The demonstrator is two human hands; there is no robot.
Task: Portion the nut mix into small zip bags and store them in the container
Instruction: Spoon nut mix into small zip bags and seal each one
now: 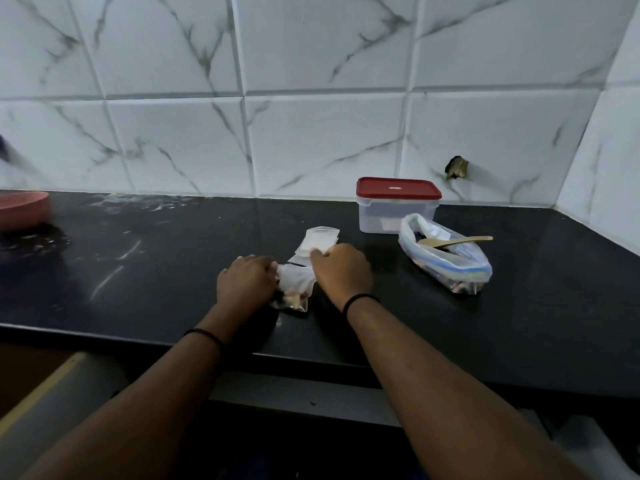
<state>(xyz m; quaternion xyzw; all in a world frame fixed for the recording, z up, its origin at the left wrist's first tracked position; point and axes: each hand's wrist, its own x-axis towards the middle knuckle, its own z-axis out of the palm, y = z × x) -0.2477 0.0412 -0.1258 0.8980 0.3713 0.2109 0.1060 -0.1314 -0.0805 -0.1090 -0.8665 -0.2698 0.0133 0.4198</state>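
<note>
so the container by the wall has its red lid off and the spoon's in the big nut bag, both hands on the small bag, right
Not quite: the head view shows the red lid closed on the container. The spoon does sit in the big nut bag, and the left hand and right hand hold the small bag.

We see a glossy black stone bench [138, 271], clear plastic bags [446, 261], a wooden spoon [457, 241], and shiny marbled wall tiles [311, 64].

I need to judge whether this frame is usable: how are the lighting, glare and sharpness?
Head view: dim, bluish light; pale glare streaks on the black counter; wide-angle bending of the wall tiles; left edge smeared around the pink bowl; both hands fairly sharp.
</note>
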